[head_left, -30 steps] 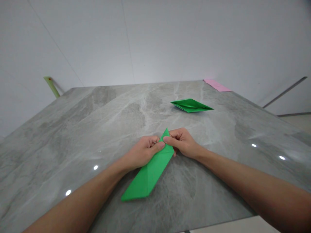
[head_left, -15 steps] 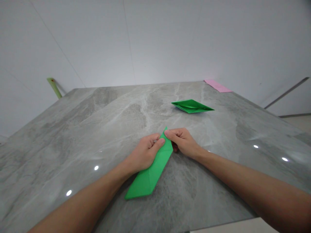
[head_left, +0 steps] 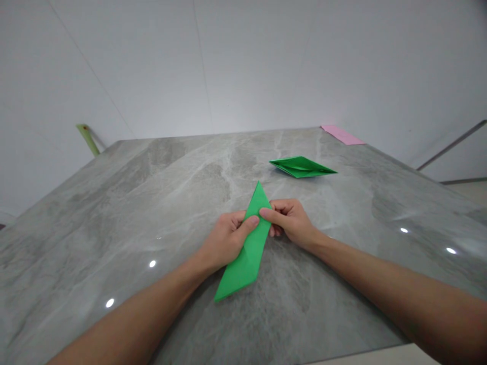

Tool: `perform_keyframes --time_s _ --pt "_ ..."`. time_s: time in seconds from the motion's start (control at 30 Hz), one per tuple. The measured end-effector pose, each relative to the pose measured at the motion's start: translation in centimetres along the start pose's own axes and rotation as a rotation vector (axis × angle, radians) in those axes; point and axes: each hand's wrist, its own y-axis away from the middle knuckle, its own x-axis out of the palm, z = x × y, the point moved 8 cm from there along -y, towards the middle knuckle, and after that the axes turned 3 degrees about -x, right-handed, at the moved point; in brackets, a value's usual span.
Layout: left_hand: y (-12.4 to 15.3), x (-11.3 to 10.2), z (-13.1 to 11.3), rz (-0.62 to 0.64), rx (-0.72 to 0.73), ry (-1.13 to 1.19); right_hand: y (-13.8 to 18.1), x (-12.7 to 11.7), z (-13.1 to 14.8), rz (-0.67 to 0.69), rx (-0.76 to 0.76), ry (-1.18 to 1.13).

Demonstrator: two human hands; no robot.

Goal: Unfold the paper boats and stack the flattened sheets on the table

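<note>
A long, pointed piece of folded green paper (head_left: 247, 253) is held just above the grey marble table (head_left: 114, 213), its far tip pointing away from me. My left hand (head_left: 224, 241) pinches its left edge with thumb and curled fingers. My right hand (head_left: 291, 220) pinches the right edge opposite, thumb on top. Both hands meet near the upper half of the paper, and its lower tip hangs free toward me.
A second folded green paper shape (head_left: 302, 167) lies further back on the right. A pink sheet (head_left: 342, 135) rests at the far right corner. A pale green stick (head_left: 88, 139) leans on the white wall at the left. The table's near edge is bottom right.
The green paper has been turned more upright and pushed forward between my hands, so more of its far tip now shows above my fingers. Both hands keep their pinch.
</note>
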Motion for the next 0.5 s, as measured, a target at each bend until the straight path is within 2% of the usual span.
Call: perform_keyframes --time_s 0.17,0.23,0.4,0.5 --pt "0.1 0.3 2.0 0.093 -0.183 -0.001 0.1 -0.6 0.2 -0.068 -0.009 0.025" --pt "0.1 0.2 1.9 0.061 -0.162 -0.007 0.0 -0.3 -0.1 -0.054 0.034 -0.014" --pt "0.0 -0.1 0.3 -0.092 0.000 -0.040 0.2 1.2 -0.5 0.073 0.073 -0.045" --pt "0.0 0.3 0.9 -0.030 -0.082 -0.010 0.5 1.3 0.0 0.078 0.037 -0.015"
